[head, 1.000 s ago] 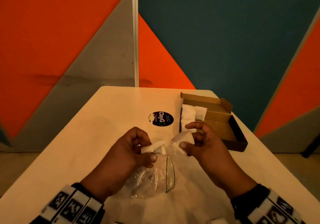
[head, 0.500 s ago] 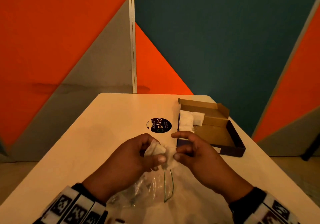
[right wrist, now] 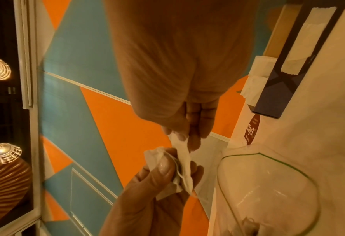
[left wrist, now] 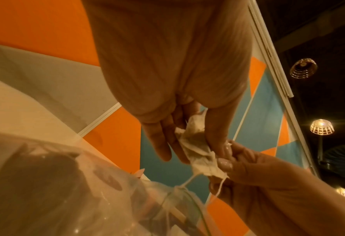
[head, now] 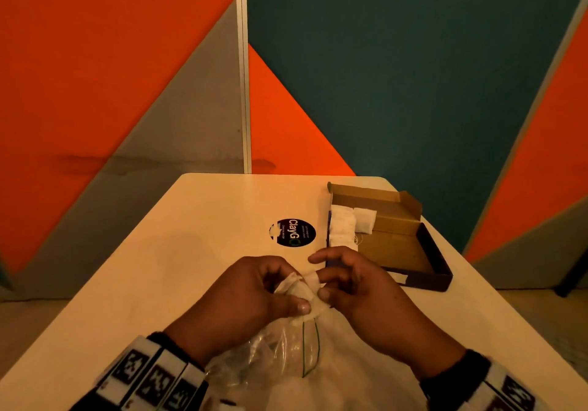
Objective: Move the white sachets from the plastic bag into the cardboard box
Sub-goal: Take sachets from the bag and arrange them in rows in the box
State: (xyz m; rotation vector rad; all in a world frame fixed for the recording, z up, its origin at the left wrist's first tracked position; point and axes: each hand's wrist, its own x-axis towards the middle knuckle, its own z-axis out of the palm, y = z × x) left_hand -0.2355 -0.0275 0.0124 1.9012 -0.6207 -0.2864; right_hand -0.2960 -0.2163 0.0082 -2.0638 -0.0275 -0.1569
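Observation:
Both hands meet over the near middle of the table, above the clear plastic bag. My left hand pinches a crumpled white sachet between thumb and fingers. My right hand pinches a second white sachet that touches the first. Thin strings hang from the sachets down into the bag. The open cardboard box lies at the right of the table, with several white sachets stacked along its left side.
A round black ClayGo sticker sits on the white table just left of the box. Orange, grey and teal wall panels stand behind the table's far edge. The table's right edge runs close past the box.
The hands, apart a second ago with a sachet each, have come together, so the two sachets now touch. The view has tilted up a little.

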